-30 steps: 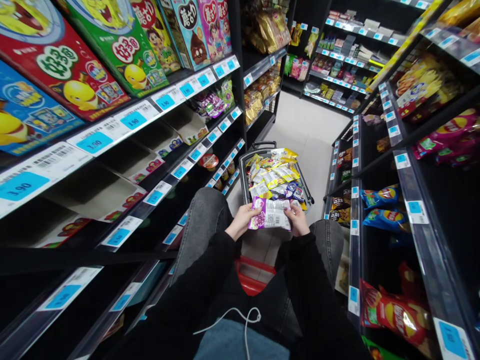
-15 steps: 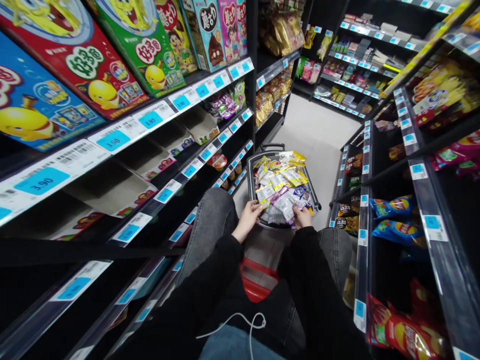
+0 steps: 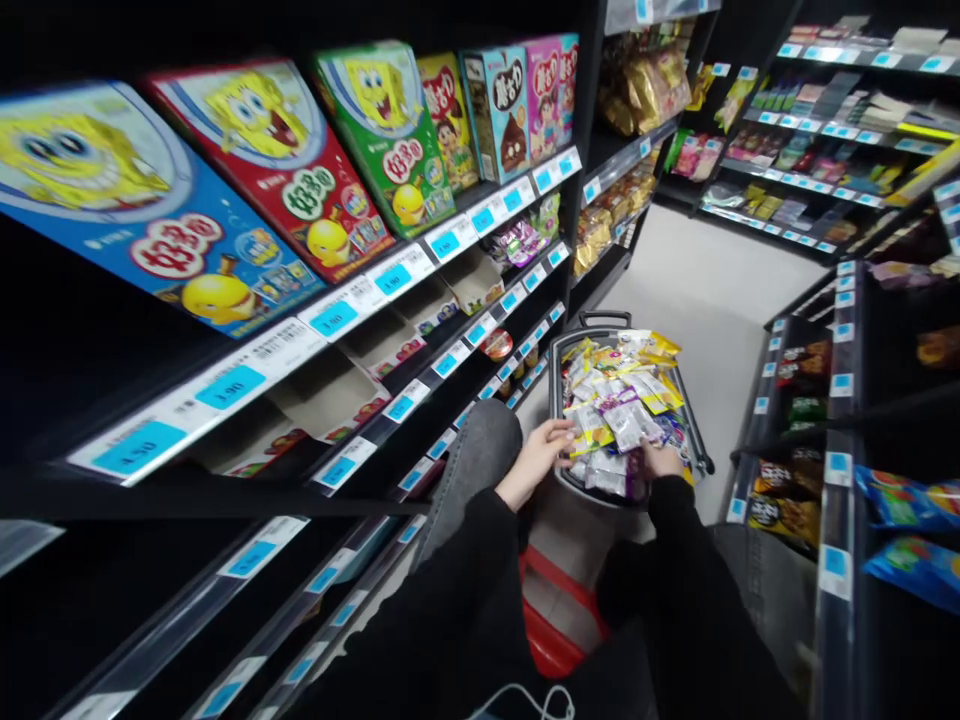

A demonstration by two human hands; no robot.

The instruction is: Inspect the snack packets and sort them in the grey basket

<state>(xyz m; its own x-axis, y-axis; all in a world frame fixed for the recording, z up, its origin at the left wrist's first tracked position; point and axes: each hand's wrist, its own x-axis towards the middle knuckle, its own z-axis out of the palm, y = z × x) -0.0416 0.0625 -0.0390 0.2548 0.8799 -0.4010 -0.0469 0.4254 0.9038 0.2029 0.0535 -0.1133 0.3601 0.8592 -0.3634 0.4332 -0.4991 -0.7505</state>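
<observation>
A dark shopping basket (image 3: 559, 375) stands on the floor between my knees, heaped with small snack packets (image 3: 600, 375) in yellow, silver and purple. My left hand (image 3: 538, 458) is at the basket's near left side, its fingers closed on the edge of a yellow snack packet (image 3: 590, 430). At the near right, my right hand (image 3: 664, 460) has its fingers curled down among the packets; the fingertips are hidden, and what they grip is unclear. Between the hands lies a silver and purple packet (image 3: 628, 418).
Shelves with price tags line the left, holding a blue snack box (image 3: 157, 215), a red one (image 3: 281, 165) and a green one (image 3: 386, 130). Bagged snacks (image 3: 787, 510) fill shelves on the right. Something red (image 3: 551, 635) is below me. The aisle floor (image 3: 690, 270) runs ahead.
The view has swung left, so the basket and hands appear farther right and lower. My right hand has shifted inward over the packets, its fingers now more hidden.
</observation>
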